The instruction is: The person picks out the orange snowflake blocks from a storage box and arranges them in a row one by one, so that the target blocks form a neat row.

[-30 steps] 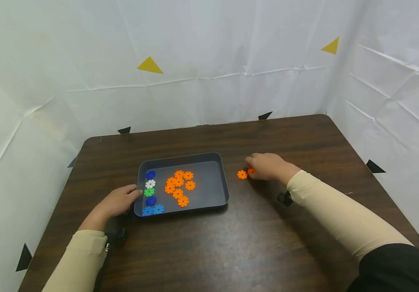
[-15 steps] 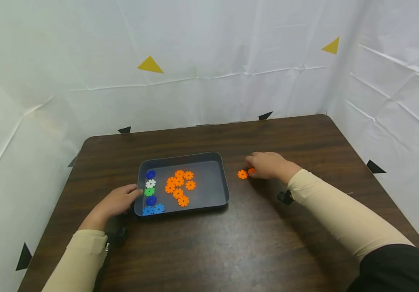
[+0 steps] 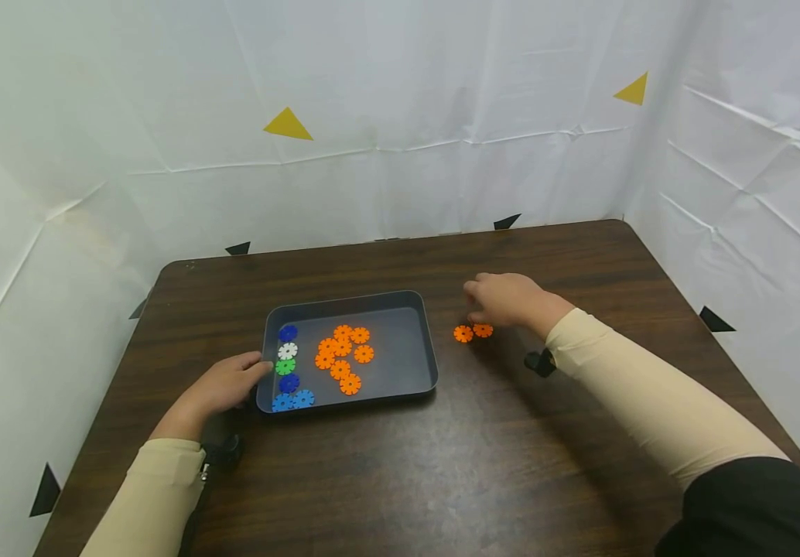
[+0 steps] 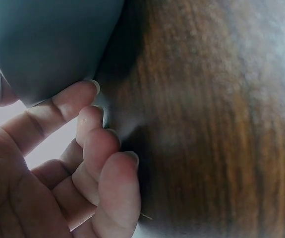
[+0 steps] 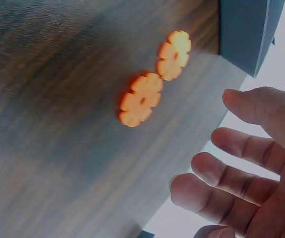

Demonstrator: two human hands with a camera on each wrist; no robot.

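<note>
On the dark wooden table [image 3: 483, 456] the person's right hand [image 3: 504, 300] hangs just above two orange discs [image 3: 473, 332] that lie side by side, touching each other, a little to the right of the grey tray [image 3: 419, 370]; the right wrist view shows the same discs [image 5: 154, 79] flat on the wood with the fingers [image 5: 241, 148] spread and relaxed over them, holding nothing and not touching either disc. The left hand [image 3: 222, 384] rests at the near left corner of the tray, its fingers loosely bent with the fingertips [image 4: 90, 89] against the tray's outer wall [image 4: 48, 44], as the left wrist view shows; the hand leans on that wall rather than wrapping round it. Inside the tray a cluster of orange discs [image 3: 343, 354] lies about the middle of the floor, several of them touching. Along the tray's left wall runs a row from far to near: a dark blue disc [image 3: 288, 333], a white disc [image 3: 288, 351], a green disc [image 3: 285, 367], another dark blue disc [image 3: 289, 383], then two light blue discs [image 3: 292, 400] at the near left corner. Both arms wear beige sleeves [image 3: 644, 410]. White sheets [image 3: 400, 116] stand behind and beside the table, with yellow triangles [image 3: 287, 125] and black triangles [image 3: 506, 221] stuck on them
</note>
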